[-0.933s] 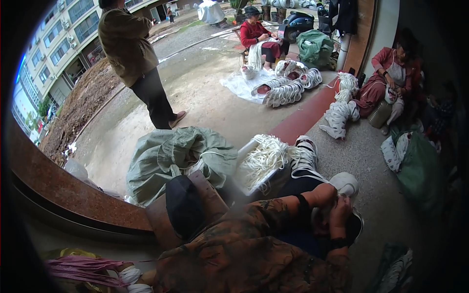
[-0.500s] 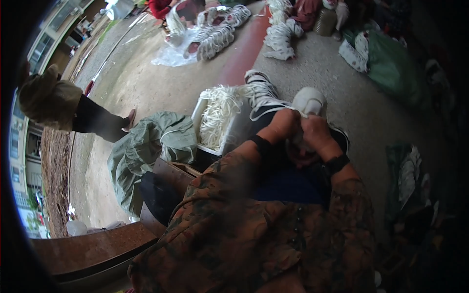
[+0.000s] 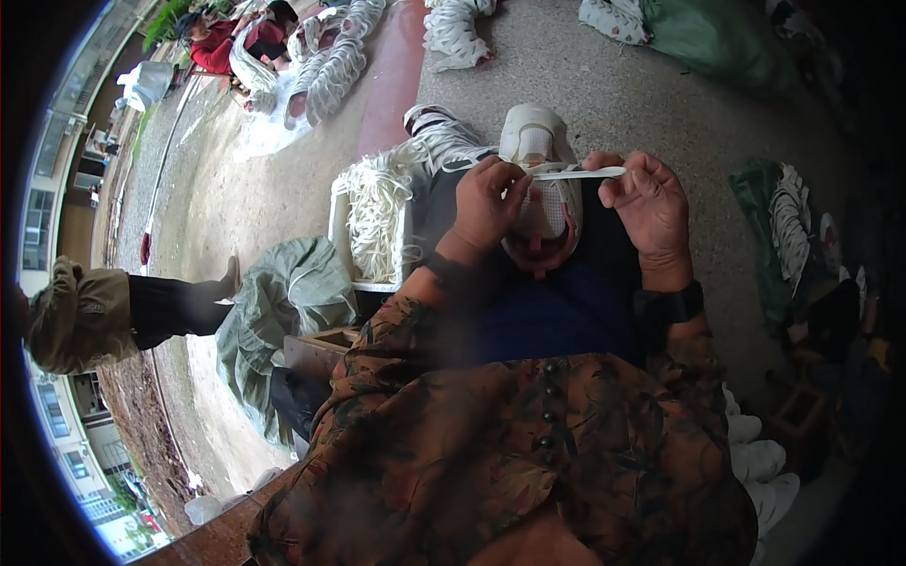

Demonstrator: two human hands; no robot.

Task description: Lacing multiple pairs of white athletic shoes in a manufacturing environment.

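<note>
A white shoe upper (image 3: pixel 543 209) with reddish trim rests on my lap, its toe pointing away from me. Above it, a flat white shoelace (image 3: pixel 578 174) stretches sideways between my hands. My left hand (image 3: pixel 487 200) is closed on one part of the lace at the shoe's left edge, thumb and fingertips pinched. To the right of the shoe, my right hand (image 3: pixel 649 200) pinches the lace near its other end, palm partly turned up. Just beyond my left hand lies a stack of white laced uppers (image 3: pixel 440 132).
A white box (image 3: pixel 408 241) of loose laces (image 3: pixel 373 209) stands at my left beside a grey-green cloth sack (image 3: pixel 288 283). Several laced stacks (image 3: pixel 330 80) lie farther off near a seated person in red (image 3: pixel 215 49). Another person's leg (image 3: pixel 179 304) is at left; a green sack (image 3: pixel 708 42) lies far right.
My hands were close together over the shoe and have moved apart, drawing the lace out straight between them. The view has also shifted, showing more of the shoe.
</note>
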